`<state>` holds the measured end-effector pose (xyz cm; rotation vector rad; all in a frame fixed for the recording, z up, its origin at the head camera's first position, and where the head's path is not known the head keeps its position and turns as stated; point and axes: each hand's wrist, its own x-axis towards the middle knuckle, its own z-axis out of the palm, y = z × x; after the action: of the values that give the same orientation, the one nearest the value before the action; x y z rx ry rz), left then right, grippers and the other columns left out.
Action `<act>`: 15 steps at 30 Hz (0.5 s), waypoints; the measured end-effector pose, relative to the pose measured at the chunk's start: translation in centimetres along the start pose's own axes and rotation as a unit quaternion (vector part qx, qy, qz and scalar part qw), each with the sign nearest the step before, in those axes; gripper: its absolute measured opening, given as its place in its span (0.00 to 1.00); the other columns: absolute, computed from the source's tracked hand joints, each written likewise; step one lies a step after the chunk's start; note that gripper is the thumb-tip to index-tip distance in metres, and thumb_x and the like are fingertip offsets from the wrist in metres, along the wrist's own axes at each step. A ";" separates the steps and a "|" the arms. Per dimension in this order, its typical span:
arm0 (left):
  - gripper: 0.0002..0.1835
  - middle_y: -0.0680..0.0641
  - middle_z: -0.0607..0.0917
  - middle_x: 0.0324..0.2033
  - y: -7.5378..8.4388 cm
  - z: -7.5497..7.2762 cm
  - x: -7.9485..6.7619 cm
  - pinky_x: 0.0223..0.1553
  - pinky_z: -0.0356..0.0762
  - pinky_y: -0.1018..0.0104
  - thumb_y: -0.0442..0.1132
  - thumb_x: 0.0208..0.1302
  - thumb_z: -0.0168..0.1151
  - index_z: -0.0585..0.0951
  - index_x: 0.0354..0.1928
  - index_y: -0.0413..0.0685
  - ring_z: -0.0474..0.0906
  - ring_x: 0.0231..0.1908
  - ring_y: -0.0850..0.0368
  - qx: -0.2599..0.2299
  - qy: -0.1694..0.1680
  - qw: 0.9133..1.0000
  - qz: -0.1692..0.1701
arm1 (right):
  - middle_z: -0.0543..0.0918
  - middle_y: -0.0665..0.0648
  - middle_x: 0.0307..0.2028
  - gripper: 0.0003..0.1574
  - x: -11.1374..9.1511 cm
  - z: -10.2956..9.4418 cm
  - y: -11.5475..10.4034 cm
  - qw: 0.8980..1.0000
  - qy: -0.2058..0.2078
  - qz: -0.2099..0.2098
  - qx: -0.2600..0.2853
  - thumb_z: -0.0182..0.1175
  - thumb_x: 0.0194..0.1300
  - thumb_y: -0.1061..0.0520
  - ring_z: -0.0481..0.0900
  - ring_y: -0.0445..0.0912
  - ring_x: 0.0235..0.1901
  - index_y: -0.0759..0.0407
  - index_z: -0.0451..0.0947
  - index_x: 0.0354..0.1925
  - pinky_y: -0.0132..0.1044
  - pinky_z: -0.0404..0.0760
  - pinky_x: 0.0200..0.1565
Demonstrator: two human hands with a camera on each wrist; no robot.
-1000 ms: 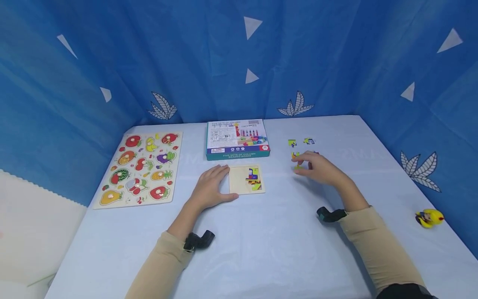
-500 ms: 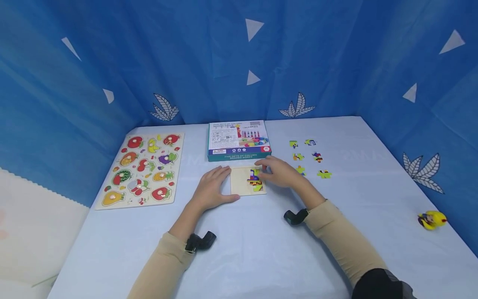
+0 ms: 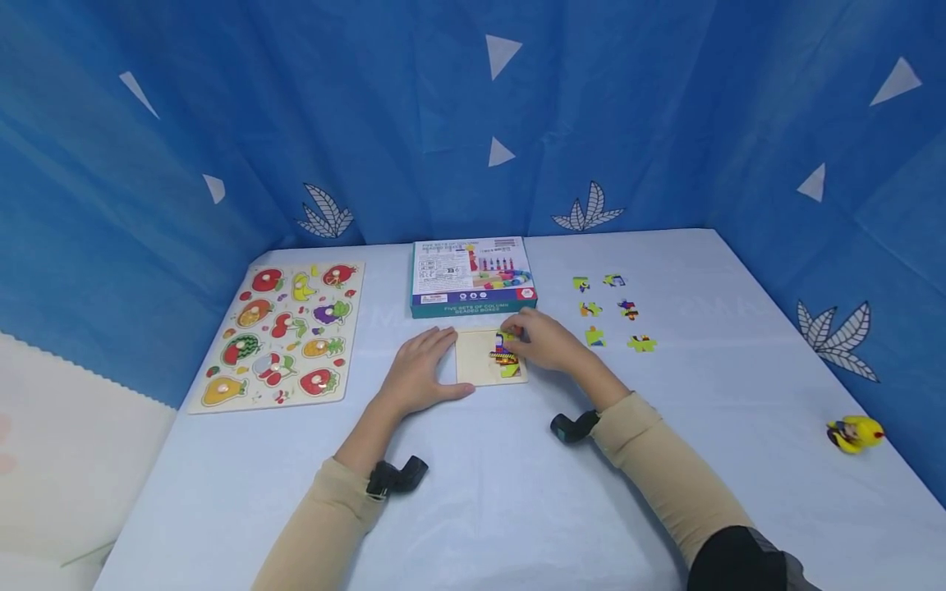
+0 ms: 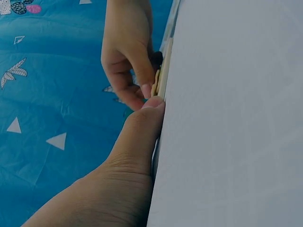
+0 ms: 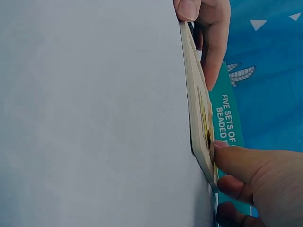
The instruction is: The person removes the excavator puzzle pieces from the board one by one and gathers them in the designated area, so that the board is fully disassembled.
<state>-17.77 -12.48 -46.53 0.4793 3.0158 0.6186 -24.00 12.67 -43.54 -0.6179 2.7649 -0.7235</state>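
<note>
A small square wooden puzzle board [image 3: 473, 361] lies mid-table, with colourful fitted pieces [image 3: 506, 358] along its right side. My left hand [image 3: 419, 371] holds the board's left edge between thumb and fingers; its thumb [image 4: 142, 120] presses at the near corner in the left wrist view. At the far right corner of the board, my right hand [image 3: 548, 339] pinches a jigsaw piece, mostly covered by the fingers in the head view. From the right wrist, this thin piece [image 5: 211, 124] shows tilted a little above the board's surface, under the right thumb [image 5: 236, 158].
Several loose jigsaw pieces [image 3: 590, 309] lie right of the board. Behind it stands a flat bead-set box [image 3: 473, 310]. A fruit peg puzzle [image 3: 296, 377] lies at the left, and a small yellow toy figure [image 3: 855, 433] sits near the right edge.
My right hand has moved left from the loose pieces to the board, bringing a jigsaw piece, and then shifted slightly at the far right corner. The left hand has stayed at the board.
</note>
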 end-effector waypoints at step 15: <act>0.56 0.52 0.62 0.76 0.1 -0.1 0.0 0.77 0.48 0.46 0.75 0.48 0.65 0.61 0.76 0.55 0.51 0.78 0.50 0.001 -0.003 1.000 0.000 | 0.76 0.52 0.41 0.19 0.3 -0.1 -0.2 1.000 0.003 0.001 0.024 0.66 0.66 0.48 0.74 0.46 0.43 0.52 0.81 0.52 0.38 0.78 0.47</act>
<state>-17.80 -12.44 -46.40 0.4793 3.0122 0.6127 -24.22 12.36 -43.39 -0.6049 2.7444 -0.7897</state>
